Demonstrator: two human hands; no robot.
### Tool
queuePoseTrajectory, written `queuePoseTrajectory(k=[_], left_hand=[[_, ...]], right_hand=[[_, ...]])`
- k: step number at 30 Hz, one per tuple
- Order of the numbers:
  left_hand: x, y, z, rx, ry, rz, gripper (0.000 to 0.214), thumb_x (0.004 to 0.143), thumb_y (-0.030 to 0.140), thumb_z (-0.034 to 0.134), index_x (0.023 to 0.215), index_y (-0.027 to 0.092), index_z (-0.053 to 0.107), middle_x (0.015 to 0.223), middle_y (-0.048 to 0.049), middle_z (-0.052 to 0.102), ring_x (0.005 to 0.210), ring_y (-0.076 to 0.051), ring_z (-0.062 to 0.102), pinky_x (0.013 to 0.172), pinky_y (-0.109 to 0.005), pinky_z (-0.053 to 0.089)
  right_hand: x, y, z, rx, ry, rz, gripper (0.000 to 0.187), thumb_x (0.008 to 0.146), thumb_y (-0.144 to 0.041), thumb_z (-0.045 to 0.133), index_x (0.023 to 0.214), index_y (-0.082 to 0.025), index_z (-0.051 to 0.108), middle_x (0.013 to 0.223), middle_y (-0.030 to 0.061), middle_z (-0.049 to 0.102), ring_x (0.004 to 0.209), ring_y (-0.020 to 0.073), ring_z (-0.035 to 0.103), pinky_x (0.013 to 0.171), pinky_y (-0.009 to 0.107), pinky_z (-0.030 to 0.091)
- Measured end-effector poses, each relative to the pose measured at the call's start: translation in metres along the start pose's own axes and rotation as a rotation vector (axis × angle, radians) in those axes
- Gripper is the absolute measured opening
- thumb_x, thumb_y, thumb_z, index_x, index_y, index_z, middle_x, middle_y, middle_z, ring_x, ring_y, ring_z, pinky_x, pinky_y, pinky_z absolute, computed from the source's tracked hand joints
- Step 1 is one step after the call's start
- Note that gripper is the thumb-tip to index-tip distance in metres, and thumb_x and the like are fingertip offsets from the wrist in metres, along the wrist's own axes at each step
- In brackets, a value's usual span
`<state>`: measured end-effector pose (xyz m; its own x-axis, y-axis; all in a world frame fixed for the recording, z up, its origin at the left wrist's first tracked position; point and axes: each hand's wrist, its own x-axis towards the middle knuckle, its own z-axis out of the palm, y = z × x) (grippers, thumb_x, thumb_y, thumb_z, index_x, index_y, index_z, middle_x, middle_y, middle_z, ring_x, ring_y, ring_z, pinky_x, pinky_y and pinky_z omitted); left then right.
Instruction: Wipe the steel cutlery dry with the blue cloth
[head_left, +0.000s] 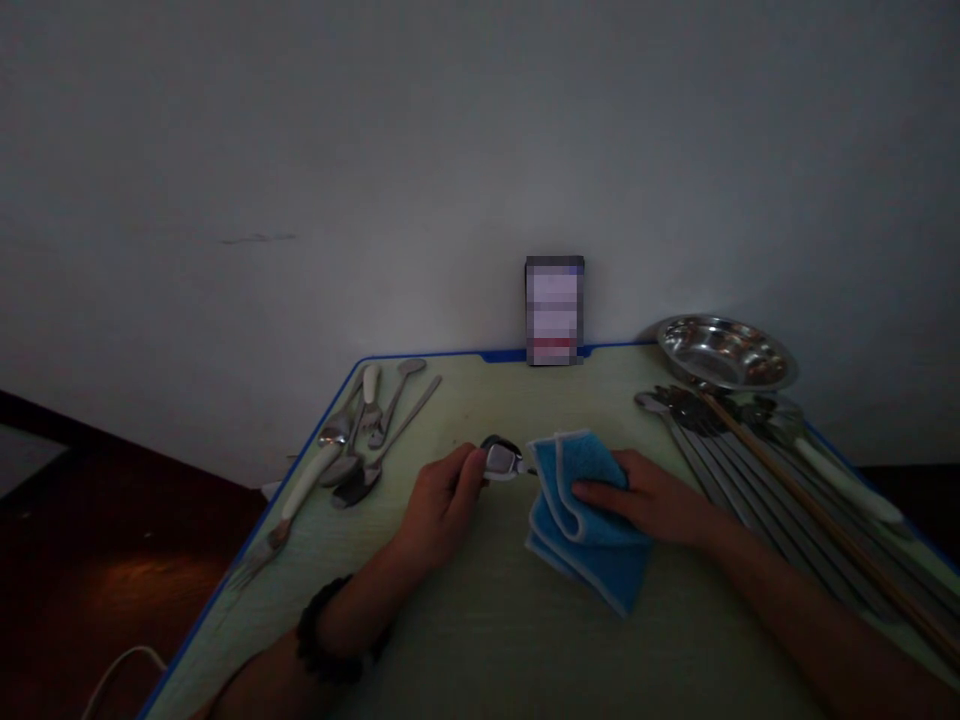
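Note:
Over the middle of the table, my left hand (448, 495) is closed on the broad end of a shiny metal spoon (501, 461). The spoon's thin part runs right, into the folds of a blue cloth (589, 510) with pale edging. My right hand (660, 495) grips that cloth, thumb or finger laid over its front. Cloth folds hide the spoon's far end. Left of my hands lie several loose spoons (360, 485) and forks, among them a fork with a white handle (300, 490).
At the right lie several long metal utensils (731, 470), wooden chopsticks (810, 510) and a white-handled piece (847, 480). A steel bowl (724, 355) stands at the back right corner. A phone (555, 310) leans on the wall behind the blue-edged table (465, 400).

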<state>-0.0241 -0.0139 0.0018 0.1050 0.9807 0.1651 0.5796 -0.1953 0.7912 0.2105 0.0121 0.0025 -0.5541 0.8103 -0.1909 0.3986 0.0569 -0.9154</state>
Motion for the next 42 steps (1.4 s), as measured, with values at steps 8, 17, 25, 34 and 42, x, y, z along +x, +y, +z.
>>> queuePoseTrajectory(k=[8,17,25,34,42], left_hand=[[0.001,0.0,-0.001,0.05,-0.156,0.082,0.035,0.089,0.038,0.03,0.059,0.02,0.038,0.052,0.0055,0.038,0.047,-0.01,0.038,0.047,-0.022,0.03],[-0.002,-0.002,0.0,-0.002,-0.278,0.111,0.032,0.089,0.036,0.032,0.064,0.02,0.041,0.056,0.0053,0.041,0.051,-0.01,0.04,0.05,-0.022,0.032],[-0.001,-0.002,0.002,-0.155,-0.13,-0.008,0.03,0.09,0.038,0.032,0.07,0.02,0.044,0.058,0.0048,0.04,0.052,-0.011,0.039,0.05,-0.023,0.034],[0.0,0.0,-0.001,-0.186,-0.153,0.058,0.038,0.088,0.034,0.038,0.124,0.026,0.046,0.087,-0.0034,0.053,0.076,-0.017,0.051,0.066,-0.027,0.043],[0.0,0.002,-0.004,-0.109,-0.209,0.146,0.043,0.089,0.031,0.038,0.132,0.03,0.038,0.089,-0.0027,0.051,0.081,-0.018,0.051,0.076,-0.03,0.042]], right_hand=[[0.0,-0.003,0.001,-0.003,-0.048,-0.033,0.034,0.078,-0.049,0.049,0.078,-0.018,0.062,0.075,0.0013,0.064,0.069,0.0173,0.058,0.064,0.028,0.045],[-0.001,-0.004,0.0,0.018,-0.103,0.004,0.034,0.075,-0.049,0.053,0.079,-0.017,0.063,0.073,0.0016,0.064,0.063,0.0155,0.057,0.058,0.027,0.044],[0.01,0.016,0.002,0.702,0.257,0.125,0.038,0.07,-0.045,0.062,0.098,-0.019,0.062,0.088,0.0041,0.068,0.077,0.0188,0.063,0.075,0.034,0.048],[0.0,0.002,-0.002,0.387,-0.011,0.163,0.031,0.07,-0.044,0.062,0.086,-0.018,0.064,0.082,0.0013,0.067,0.075,0.0168,0.062,0.074,0.032,0.047],[0.001,0.002,-0.003,0.258,-0.057,0.101,0.034,0.074,-0.047,0.057,0.088,-0.017,0.064,0.087,0.003,0.067,0.081,0.0189,0.062,0.078,0.034,0.046]])
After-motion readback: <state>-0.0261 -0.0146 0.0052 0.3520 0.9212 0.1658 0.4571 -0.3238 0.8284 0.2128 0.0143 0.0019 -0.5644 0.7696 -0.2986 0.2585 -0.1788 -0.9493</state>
